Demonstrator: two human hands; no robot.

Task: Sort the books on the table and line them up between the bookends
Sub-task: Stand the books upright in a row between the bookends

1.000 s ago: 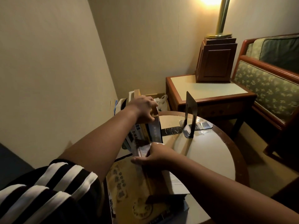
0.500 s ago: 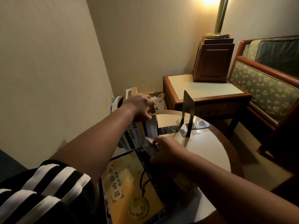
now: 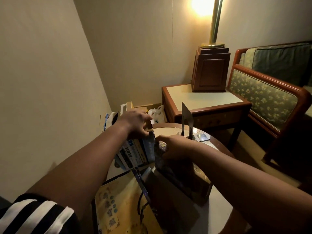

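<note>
Counter [image 3: 217,211], changed since a second ago: our right hand [image 3: 175,146], fingers clamped on a dark book [image 3: 170,173], now stands it beside the book row [image 3: 136,151]; left hand [image 3: 135,121] grips the row's top; bookend [image 3: 186,120] beyond.

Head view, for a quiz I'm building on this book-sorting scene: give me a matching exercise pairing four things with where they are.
Things:
1. left hand
2. right hand
3. black bookend
4. lamp

Places:
A. on the square side table
B. on top of the upright books
C. upright at the round table's far edge
D. gripping a dark book

Pairs: 1-B, 2-D, 3-C, 4-A
</note>
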